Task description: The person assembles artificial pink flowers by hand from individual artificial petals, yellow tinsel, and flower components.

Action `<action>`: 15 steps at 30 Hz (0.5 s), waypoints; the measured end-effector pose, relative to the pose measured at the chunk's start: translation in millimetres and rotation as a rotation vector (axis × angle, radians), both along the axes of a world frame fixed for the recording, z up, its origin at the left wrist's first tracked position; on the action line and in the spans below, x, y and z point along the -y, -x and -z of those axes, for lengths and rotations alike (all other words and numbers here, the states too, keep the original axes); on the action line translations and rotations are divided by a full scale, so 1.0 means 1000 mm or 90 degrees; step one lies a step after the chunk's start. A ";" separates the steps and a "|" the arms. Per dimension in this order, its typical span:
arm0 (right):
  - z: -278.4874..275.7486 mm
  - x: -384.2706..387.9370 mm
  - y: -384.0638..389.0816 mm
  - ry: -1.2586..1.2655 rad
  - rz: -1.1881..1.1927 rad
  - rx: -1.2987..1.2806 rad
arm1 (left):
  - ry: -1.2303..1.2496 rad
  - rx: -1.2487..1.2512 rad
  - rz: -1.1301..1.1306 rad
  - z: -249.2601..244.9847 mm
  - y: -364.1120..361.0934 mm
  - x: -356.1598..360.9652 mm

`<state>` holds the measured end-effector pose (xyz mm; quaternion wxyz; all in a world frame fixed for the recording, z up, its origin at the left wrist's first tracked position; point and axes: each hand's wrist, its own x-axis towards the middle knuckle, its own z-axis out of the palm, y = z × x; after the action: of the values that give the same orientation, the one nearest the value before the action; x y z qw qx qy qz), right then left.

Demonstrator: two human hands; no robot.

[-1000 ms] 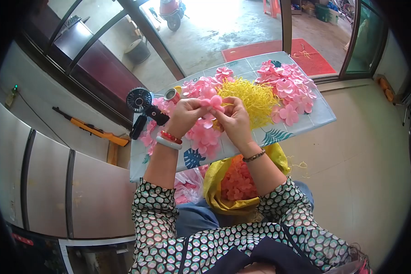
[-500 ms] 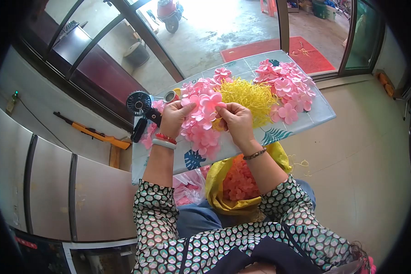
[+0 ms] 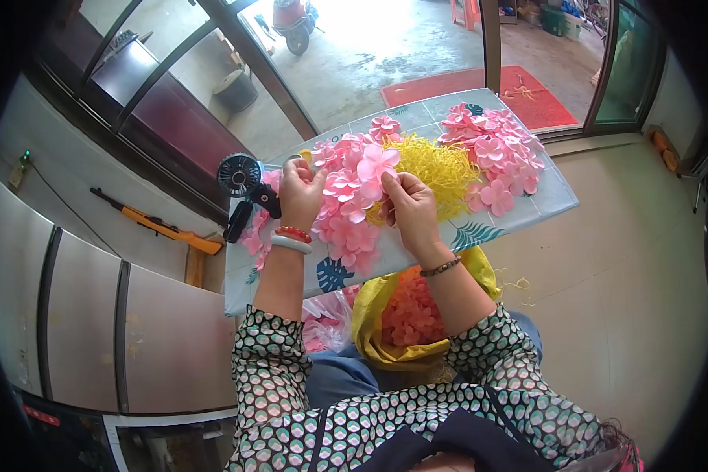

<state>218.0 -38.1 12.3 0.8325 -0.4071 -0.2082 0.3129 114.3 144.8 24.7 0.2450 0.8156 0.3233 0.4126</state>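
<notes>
Pinched between thumb and fingers of my right hand [image 3: 411, 208] is a pink artificial flower [image 3: 376, 160], its petals spread above the pile. My left hand [image 3: 300, 195] is off this flower, at the left edge of the heap, its fingers bent and the thumb apart from them. It covers most of a small open can there. Under and between both hands lies a heap of pink flowers [image 3: 351, 234]. Yellow shredded strands [image 3: 429, 169] form a tangled mound just beyond my right hand.
A second pile of pink flowers [image 3: 499, 157] lies at the table's [image 3: 547, 193] right end. A small black fan [image 3: 239, 175] stands at the left. Below the front edge, a yellow bag [image 3: 370, 330] holds orange-pink petals, beside a clear plastic bag [image 3: 328, 321] of pink pieces.
My left hand has let go of the pink flower and moved slightly left and up, over the can. The right hand keeps hold of the flower, which now sits a little higher.
</notes>
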 end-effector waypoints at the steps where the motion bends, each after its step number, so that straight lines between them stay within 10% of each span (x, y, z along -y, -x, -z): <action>1: -0.001 0.001 0.001 0.003 -0.001 0.001 | -0.096 -0.019 -0.017 -0.002 -0.003 -0.001; 9: 0.004 0.000 -0.004 0.002 -0.022 0.028 | -0.064 -0.424 0.045 -0.017 -0.024 0.003; 15: -0.002 0.004 -0.004 0.016 -0.012 0.020 | 0.121 -0.121 0.139 0.009 -0.024 -0.013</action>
<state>221.9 -42.1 14.0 0.8210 -0.4201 -0.2211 0.3171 137.9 157.8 15.9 0.3330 0.8542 0.2921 0.2723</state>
